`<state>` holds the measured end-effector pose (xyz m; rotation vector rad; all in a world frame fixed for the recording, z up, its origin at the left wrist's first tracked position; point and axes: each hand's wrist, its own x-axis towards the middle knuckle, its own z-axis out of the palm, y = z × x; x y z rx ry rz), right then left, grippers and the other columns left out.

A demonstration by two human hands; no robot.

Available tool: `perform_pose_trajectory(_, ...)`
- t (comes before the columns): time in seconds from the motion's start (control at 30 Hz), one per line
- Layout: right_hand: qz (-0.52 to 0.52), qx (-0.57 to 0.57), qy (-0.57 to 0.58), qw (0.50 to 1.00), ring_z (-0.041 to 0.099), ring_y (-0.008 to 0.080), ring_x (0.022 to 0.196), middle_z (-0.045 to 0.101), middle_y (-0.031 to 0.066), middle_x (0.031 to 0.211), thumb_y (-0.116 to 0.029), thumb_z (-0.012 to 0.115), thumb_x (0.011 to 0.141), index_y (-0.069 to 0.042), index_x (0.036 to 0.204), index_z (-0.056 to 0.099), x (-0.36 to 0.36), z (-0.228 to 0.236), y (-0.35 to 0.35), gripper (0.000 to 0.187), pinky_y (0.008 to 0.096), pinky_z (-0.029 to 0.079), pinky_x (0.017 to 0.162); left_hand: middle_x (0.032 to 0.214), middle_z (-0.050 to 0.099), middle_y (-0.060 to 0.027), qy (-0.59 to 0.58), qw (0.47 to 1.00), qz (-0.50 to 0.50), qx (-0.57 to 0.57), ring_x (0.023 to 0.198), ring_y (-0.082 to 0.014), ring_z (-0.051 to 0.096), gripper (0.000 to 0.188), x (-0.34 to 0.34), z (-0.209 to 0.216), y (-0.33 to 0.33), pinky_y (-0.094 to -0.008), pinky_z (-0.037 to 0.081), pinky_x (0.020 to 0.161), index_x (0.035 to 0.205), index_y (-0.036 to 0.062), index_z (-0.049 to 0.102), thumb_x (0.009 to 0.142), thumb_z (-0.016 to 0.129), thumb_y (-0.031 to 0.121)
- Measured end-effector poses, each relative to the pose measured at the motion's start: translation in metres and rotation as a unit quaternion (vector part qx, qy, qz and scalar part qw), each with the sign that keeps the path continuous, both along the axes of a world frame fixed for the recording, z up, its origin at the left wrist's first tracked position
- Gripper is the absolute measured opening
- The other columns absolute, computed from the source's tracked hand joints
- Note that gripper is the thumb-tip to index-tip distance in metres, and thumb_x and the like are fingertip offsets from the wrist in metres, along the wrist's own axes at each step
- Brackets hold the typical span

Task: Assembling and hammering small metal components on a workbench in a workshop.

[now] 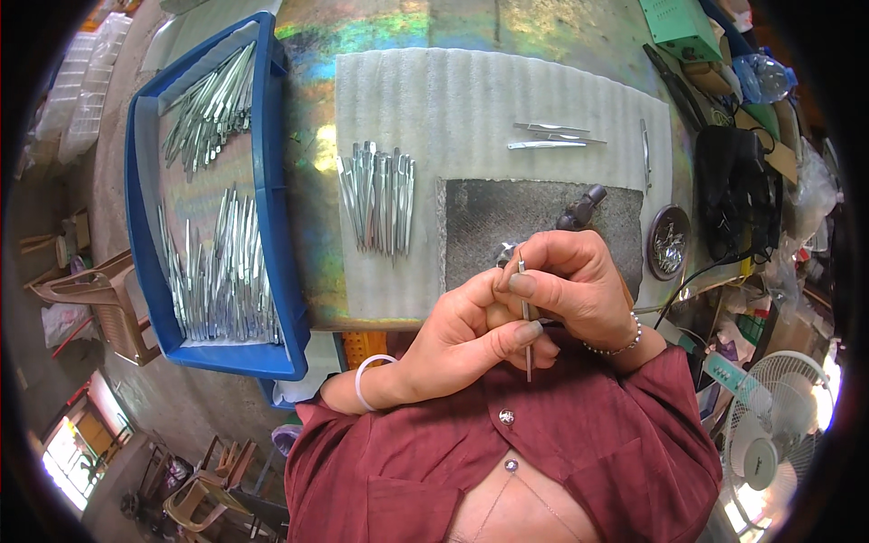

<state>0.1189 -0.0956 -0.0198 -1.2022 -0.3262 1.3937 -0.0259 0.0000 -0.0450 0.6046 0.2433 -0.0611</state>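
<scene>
In front of my chest, both hands are closed on one slim metal rod [528,351], held upright with its lower end pointing toward me. My left hand [462,339] grips its middle, thumb pressed along it. Higher up, my right hand [575,281] pinches the upper end between thumb and fingers. Just beyond the fingers, a hammer [579,208] lies on a dark rough pad [480,213]; its handle is mostly hidden by my right hand. A small shiny metal part [505,253] shows beside my fingertips, partly covered.
On the white foam sheet [444,109] lie a bundle of slim metal pieces [377,199] and several loose ones [552,140]. A blue tray [294,317] at left holds many more. To the right are a round dish [670,244] of small parts, a bottle [765,77] and a fan [769,434].
</scene>
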Motion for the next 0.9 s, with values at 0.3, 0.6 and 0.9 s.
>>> perform_pose_trajectory(0.3, -0.016, 0.054, -0.137, 0.989, 0.058, 0.0071, 0.068, 0.063, 0.0052, 0.071, -0.013, 0.059, 0.087, 0.003, 0.085, 0.063, 0.011, -0.001, -0.024, 0.016, 0.0232, 0.047, 0.060, 0.084, 0.064, -0.0212, 0.025, 0.988, -0.026, 0.149, 0.070, -0.0294, 0.066, 0.038, 0.017, 0.003, -0.007, -0.0340, 0.054, 0.069, 0.119, -0.0080, 0.040, 0.088, 0.050, 0.011)
perform_pose_trajectory(0.6, -0.112, 0.196, -0.103, 0.969, 0.059, 0.0140, 0.061, 0.065, 0.0069, 0.073, -0.017, 0.061, 0.087, 0.000, 0.083, 0.066, -0.011, -0.026, -0.018, 0.018, 0.0277, 0.049, 0.055, 0.128, 0.046, -0.0167, 0.030, 0.984, -0.011, 0.175, 0.113, -0.0255, 0.049, 0.048, 0.026, -0.013, -0.013, -0.0379, 0.039, 0.095, 0.129, -0.0046, 0.039, 0.089, 0.059, 0.013)
perform_pose_trajectory(0.9, -0.110, 0.215, -0.100, 0.965, 0.055, 0.0124, 0.049, 0.058, 0.0049, 0.060, -0.019, 0.064, 0.086, 0.001, 0.079, 0.063, -0.007, -0.039, -0.006, 0.022, 0.0259, 0.044, 0.041, 0.125, 0.047, -0.0163, -0.036, 0.983, -0.076, 0.165, 0.111, -0.0247, 0.050, 0.047, 0.064, -0.012, -0.028, -0.0369, 0.040, 0.094, 0.128, -0.0042, 0.040, 0.089, 0.059, 0.015)
